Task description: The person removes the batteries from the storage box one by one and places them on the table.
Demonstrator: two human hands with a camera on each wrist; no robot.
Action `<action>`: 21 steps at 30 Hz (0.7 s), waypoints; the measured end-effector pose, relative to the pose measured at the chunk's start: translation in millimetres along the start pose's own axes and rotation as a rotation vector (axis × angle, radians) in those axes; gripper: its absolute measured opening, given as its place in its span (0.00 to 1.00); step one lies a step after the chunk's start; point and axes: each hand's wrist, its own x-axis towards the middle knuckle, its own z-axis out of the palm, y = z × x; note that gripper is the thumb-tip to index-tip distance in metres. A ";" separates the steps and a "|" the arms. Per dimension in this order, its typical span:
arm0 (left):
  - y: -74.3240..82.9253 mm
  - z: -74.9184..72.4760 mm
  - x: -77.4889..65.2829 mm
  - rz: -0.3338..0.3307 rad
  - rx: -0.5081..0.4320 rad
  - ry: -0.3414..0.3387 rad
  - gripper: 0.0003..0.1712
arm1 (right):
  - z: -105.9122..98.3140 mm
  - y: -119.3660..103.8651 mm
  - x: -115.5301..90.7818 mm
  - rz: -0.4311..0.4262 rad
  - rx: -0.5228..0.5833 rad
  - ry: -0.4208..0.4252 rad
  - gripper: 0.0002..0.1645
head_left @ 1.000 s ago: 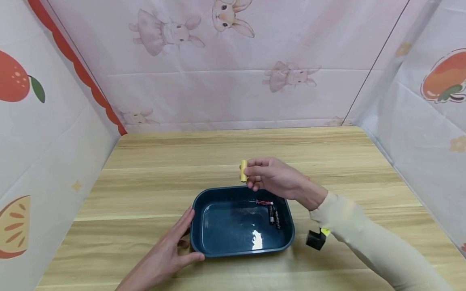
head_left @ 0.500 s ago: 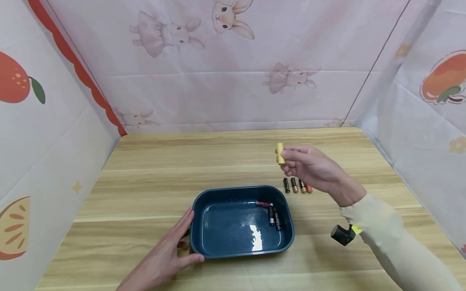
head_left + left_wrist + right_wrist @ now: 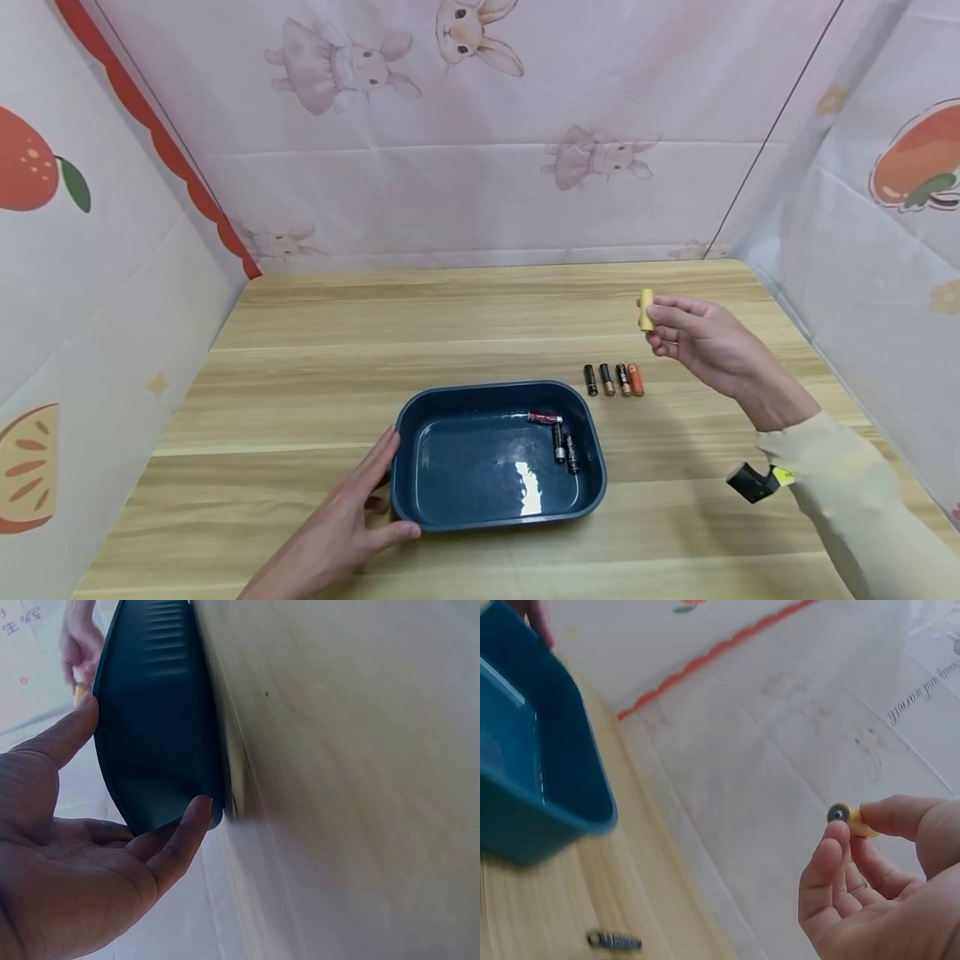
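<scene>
Between thumb and fingertips, my right hand (image 3: 708,342) pinches a yellow battery (image 3: 646,311) upright above the table's back right part. Its end faces the camera in the right wrist view, where the battery (image 3: 840,815) is yellow-sided. My left hand (image 3: 337,517) rests at the near left corner of a dark blue plastic basin (image 3: 472,471), thumb at the front rim and fingers along the left side. One red battery (image 3: 543,418) and two black batteries (image 3: 572,454) lie in the basin's right end.
Right behind the basin, several batteries stand in a row on the wooden table (image 3: 300,400): dark ones (image 3: 607,380) and an orange one (image 3: 636,380) at the right end. Printed cloth walls (image 3: 450,200) enclose the table at the back and both sides.
My right hand has carried the yellow battery from above the basin's back rim to the right, uncovering the row of batteries. The left hand and the basin have stayed put.
</scene>
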 end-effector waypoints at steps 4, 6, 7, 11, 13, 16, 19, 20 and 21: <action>0.1 -1.1 -1.2 0.022 0.013 0.002 0.65 | -13.2 4.9 -2.0 0.025 -0.059 0.100 0.04; 0.3 -1.4 -1.6 0.024 0.016 0.003 0.65 | -20.0 9.3 -2.2 0.039 -0.094 0.143 0.04; 0.2 -1.4 -1.6 0.026 0.018 0.003 0.65 | -23.3 11.9 -2.0 0.046 -0.112 0.162 0.04; 0.0 -0.9 -0.8 0.019 0.026 0.006 0.65 | -35.2 23.4 0.0 0.066 -0.225 0.227 0.12; -0.2 -0.4 -0.5 0.013 0.028 0.005 0.65 | -39.3 29.8 1.4 0.078 -0.315 0.253 0.18; -0.5 0.3 -0.5 0.009 0.030 0.004 0.65 | -43.9 40.7 3.5 0.094 -0.454 0.284 0.27; -0.3 0.4 -0.9 0.007 0.028 0.004 0.65 | -46.5 51.7 3.9 0.103 -0.548 0.305 0.32; -0.3 0.2 -1.0 0.008 0.027 0.005 0.65 | -46.9 55.2 3.7 0.106 -0.568 0.312 0.32; -0.2 0.3 -1.0 0.003 0.024 0.006 0.65 | -47.1 58.6 3.4 0.110 -0.585 0.319 0.32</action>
